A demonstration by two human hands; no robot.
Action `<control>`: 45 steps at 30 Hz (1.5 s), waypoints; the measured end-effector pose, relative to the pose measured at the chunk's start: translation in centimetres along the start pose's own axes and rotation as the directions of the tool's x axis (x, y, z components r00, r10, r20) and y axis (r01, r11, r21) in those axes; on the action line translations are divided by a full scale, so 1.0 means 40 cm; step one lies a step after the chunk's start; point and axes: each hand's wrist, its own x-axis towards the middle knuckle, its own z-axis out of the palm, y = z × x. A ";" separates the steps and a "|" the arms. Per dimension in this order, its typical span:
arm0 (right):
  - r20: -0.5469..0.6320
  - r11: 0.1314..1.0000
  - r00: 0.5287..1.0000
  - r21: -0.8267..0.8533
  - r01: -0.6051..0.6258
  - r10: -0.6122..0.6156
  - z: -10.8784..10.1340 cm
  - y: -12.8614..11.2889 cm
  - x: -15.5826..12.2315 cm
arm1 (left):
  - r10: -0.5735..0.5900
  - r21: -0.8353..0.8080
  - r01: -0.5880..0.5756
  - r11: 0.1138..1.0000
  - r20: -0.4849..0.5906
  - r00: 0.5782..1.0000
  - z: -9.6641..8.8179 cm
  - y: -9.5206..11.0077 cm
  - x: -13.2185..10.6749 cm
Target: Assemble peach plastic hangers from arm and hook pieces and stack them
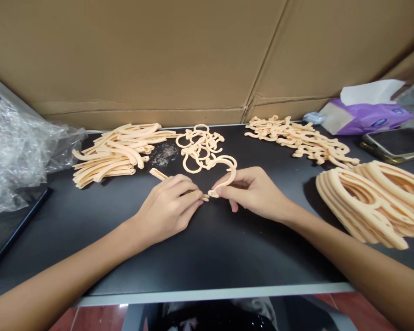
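My left hand (174, 202) is closed over a long, narrow cream plastic strip (158, 174); one end sticks out at the upper left, the other by the fingertips. Between thumb and fingers, my right hand (250, 191) pinches a curved cream plastic hook (232, 174). The hook's lower end sits right beside the strip's tip, and I cannot tell whether they touch. Just behind the hands lies a heap of similar curved hooks (200, 149). To its left is a pile of long cream strips (119, 151).
Small wavy cream pieces (300, 138) lie at the back right. Stacked cream frames with oval holes (362, 197) stand at the right, near a phone (400, 142) and a purple tissue pack (372, 115). Clear plastic wrap (24, 147) covers the left side. Cardboard (152, 55) walls the back.
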 end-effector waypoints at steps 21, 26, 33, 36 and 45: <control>-0.042 0.999 0.998 -0.009 0.037 -0.037 0.002 0.003 0.000 | 0.061 0.232 -0.065 0.971 0.024 0.998 -0.007 0.018 0.003; -0.017 0.980 0.995 -0.175 0.093 -0.097 -0.022 0.001 0.003 | 0.035 0.232 -0.028 0.972 -0.028 0.999 -0.002 0.016 0.003; 0.067 0.975 0.997 -0.214 0.054 -0.041 -0.021 -0.003 0.002 | 0.014 0.171 -0.012 0.985 -0.014 1.000 0.000 0.013 0.004; 0.062 0.972 0.997 -0.228 0.056 -0.042 -0.017 -0.001 0.003 | 0.022 0.142 -0.021 0.990 -0.004 1.000 -0.002 0.013 0.006; 0.077 0.973 0.997 -0.230 0.035 -0.017 -0.014 -0.001 0.003 | 0.055 0.096 -0.055 0.994 0.005 0.998 -0.004 0.021 0.005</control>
